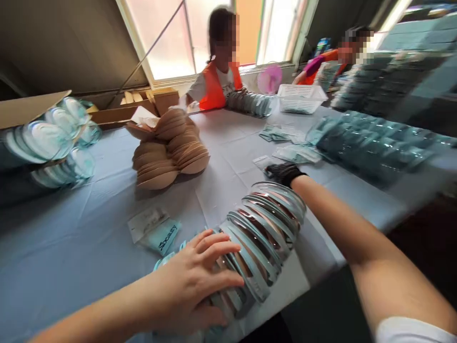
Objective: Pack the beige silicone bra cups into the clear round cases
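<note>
- The bare left hand (200, 271) lies on a leaning row of clear, round plastic containers with brown inside (264, 238), its fingers spread wide.
- That row lies on the pale blue table (221, 186), by the near edge.
- The right hand (283, 174), in a dark striped glove (290, 177), is at a small clear plastic packet (262, 162); I cannot tell if its fingers hold it.
- Farther back are stacked brown, rounded pieces (167, 152).
- Far off, a person (228, 81) is near a white plastic basket (302, 100).

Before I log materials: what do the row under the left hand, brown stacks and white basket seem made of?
Row: clear, glossy plastic shells, probably; see-through with sharp highlights.
Brown stacks: matte, perhaps foam or card; no shine, material left open.
White basket: likely moulded plastic; openwork walls, even colour, finish unclear.
</note>
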Available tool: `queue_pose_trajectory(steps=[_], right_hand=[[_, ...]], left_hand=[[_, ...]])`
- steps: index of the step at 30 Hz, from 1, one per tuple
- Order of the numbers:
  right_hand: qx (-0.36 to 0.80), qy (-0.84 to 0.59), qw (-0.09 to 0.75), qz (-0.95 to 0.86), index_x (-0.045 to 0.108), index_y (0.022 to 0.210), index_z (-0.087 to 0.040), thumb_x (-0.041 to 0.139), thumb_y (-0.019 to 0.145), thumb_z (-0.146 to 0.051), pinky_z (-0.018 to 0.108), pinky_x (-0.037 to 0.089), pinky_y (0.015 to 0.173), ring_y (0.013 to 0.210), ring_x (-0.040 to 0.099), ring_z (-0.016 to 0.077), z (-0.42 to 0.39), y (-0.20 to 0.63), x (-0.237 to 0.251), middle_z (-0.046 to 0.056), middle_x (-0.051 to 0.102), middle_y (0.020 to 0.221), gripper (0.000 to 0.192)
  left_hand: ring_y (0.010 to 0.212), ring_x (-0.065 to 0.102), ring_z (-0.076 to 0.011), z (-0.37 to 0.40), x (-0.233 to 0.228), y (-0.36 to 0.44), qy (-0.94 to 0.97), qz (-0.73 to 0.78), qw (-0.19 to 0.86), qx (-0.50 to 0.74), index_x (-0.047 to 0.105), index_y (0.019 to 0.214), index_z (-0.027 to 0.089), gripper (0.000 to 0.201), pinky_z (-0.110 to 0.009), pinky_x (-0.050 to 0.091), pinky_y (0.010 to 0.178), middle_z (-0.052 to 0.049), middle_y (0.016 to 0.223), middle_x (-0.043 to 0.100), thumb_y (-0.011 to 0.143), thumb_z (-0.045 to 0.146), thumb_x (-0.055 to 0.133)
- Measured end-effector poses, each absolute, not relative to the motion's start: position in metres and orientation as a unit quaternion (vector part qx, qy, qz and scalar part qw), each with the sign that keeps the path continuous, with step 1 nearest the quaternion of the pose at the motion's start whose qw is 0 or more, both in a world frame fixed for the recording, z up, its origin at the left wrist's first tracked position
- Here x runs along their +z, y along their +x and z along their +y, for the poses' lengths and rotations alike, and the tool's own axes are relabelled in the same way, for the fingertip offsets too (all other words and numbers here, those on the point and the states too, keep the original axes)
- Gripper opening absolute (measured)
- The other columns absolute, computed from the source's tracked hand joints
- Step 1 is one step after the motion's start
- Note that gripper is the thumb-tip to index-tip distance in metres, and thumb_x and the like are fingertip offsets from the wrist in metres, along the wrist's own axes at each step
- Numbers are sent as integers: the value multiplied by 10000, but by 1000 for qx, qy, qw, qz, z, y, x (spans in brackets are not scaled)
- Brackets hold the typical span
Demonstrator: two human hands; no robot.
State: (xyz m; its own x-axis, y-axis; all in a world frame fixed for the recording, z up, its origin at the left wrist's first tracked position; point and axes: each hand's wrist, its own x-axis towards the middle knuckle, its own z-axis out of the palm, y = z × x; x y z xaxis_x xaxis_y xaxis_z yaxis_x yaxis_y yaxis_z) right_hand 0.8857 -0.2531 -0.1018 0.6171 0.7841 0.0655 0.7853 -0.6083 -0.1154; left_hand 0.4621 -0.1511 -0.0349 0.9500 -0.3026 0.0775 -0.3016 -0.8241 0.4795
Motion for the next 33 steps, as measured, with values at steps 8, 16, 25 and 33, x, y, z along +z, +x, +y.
queue_pose_trajectory(steps=[8, 16, 25, 33], right_hand=[[-1, -892, -14, -452, 744, 829, -176, 630, 835, -330, 466, 480, 665, 729, 720, 336, -248, 887, -114, 222, 730, 821, 192], [-14, -896, 24, -443, 710, 1157, -169, 342, 935, -539, 538, 516, 941, 1147, 635, 407, -252, 862, -39, 192, 699, 1198, 567], [151, -726, -201, -640, 687, 1239, -290, 727, 742, -306, 331, 528, 846, 991, 707, 246, -130, 736, -19, 37, 748, 1129, 499], [-133, -681, -198, -692, 389, 1490, -66, 822, 641, -307, 543, 248, 1161, 1409, 366, 407, -13, 711, -18, 234, 431, 1515, 983]], left_hand=[[1369, 471, -248, -73, -50, 470, 883, 5, 435, 179, 648, 1204, 226, 350, -416, 369, 1168, -111, 1385, 573, 928, 435, 592], [1491, 258, -385, 19, -148, 408, 918, 328, 217, 57, 514, 1431, 231, 625, -624, 113, 1208, -139, 1571, 395, 865, 472, 626], [1199, 589, -267, 16, -162, 426, 862, 321, 334, 206, 620, 1275, 171, 452, -406, 454, 1042, -126, 1316, 621, 922, 419, 487], [1009, 631, -256, 18, -162, 434, 753, 316, 483, 317, 710, 1074, 197, 302, -406, 488, 928, -84, 1117, 692, 835, 334, 588]])
